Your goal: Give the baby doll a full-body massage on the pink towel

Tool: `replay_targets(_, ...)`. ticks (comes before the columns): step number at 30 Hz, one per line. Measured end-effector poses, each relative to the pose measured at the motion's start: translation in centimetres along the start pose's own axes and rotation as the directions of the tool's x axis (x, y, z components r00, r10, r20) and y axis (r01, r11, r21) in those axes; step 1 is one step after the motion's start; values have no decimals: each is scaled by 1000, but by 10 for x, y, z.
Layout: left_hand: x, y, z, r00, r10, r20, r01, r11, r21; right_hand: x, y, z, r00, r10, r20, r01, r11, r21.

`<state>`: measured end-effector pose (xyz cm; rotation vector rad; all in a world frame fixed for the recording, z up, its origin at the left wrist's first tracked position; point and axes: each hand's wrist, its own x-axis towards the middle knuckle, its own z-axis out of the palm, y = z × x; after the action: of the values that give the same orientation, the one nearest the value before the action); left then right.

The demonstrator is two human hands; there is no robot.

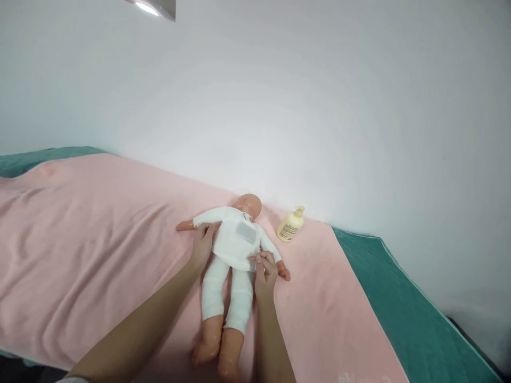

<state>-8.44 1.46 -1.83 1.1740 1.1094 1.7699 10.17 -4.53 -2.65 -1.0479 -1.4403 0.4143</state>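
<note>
A baby doll [248,205] lies on its back on the pink blanket [319,308], head toward the wall, arms spread. It wears a white long-sleeved top [229,247] with a grey patch [246,232] on the chest, and white trousers [213,290] ending at the shins. At the top's left edge, under the doll's arm, my left hand [203,246] is closed, fingertips pinching the cloth. My right hand [265,271] pinches the top's lower right edge near the hem. The bare lower legs [230,354] lie between my forearms.
A pale yellow pump bottle [290,226] stands on the blanket right of the doll's head. Under the blanket is a green cover [403,298], showing at the right and far left. A white wall [279,106] rises directly behind.
</note>
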Motion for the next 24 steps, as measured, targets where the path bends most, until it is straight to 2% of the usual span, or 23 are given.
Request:
replay_targets(3,-4,4,-4,990,117,78,-121,992,44,-1,-1,1,999,2,55,-2,1000,5)
replay_targets(5,-7,8,-5,961,181,209,-198,978,65,0,-1,2,997,6,77,-6,1000,7)
replay_targets(7,-10,13,-5,905,218,365,-265,961,83,0,0,3,996,9,93,-10,1000,8)
replay_targets(10,-10,16,-5,794,230,562,-347,931,110,1,3,4,993,17,118,-17,1000,1)
replay_targets(12,-8,16,-5,736,212,643,-383,914,137,2,6,7,990,24,139,-23,1000,-8)
replay_targets(14,-5,15,-5,703,182,688,-401,900,172,3,8,10,986,32,162,-30,999,-17)
replay_targets(20,-3,13,-4,687,147,712,-422,877,227,4,10,13,981,43,190,-32,998,-57)
replay_targets(24,-2,12,-5,704,181,686,-442,868,226,1,8,10,988,32,152,-19,996,-87)
